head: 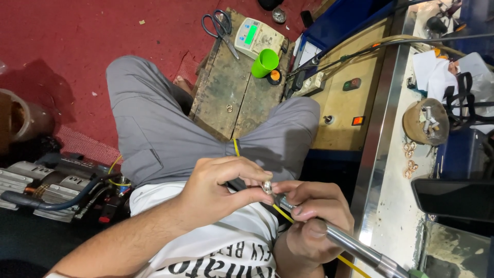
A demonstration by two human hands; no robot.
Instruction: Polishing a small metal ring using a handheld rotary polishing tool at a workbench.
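My left hand (pixel 218 188) pinches a small shiny metal ring (pixel 267 186) between thumb and fingertips, just above my lap. My right hand (pixel 313 219) is wrapped around a silver metal rod-shaped tool (pixel 355 247) that runs down to the lower right; its tip touches the ring. A thin yellow wire (pixel 282 213) passes under both hands across my grey trousers (pixel 154 134). How the ring sits on the tool's tip is hidden by my fingers.
A worn wooden block (pixel 226 87) between my knees carries scissors (pixel 221 28), a small digital scale (pixel 257 37), a green cup (pixel 265 63) and a small ring. A steel-edged workbench (pixel 383 134) with a wooden bowl (pixel 425 121) stands right. Machinery (pixel 46 188) lies left on red carpet.
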